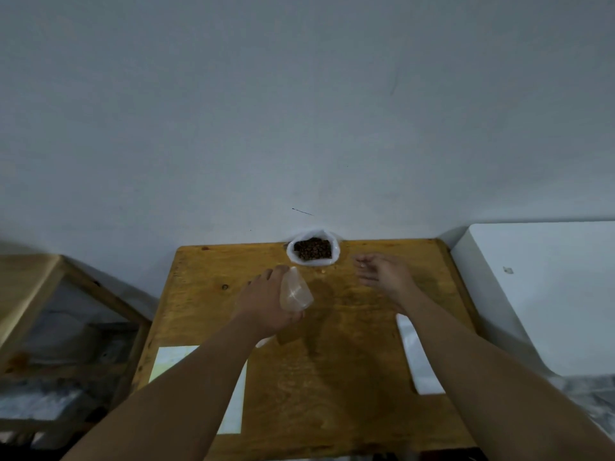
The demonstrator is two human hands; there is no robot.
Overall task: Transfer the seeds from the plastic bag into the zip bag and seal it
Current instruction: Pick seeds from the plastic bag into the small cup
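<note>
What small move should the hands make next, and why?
Probably the right hand should reach to the plastic bag and pinch up some seeds. It hovers open and looks empty beside that bag, while the left hand holds the clear zip bag, apparently with no seeds inside.

wood table [349, 361] | white sheets – L [173, 357], R [417, 367] | white box [539, 287]
</note>
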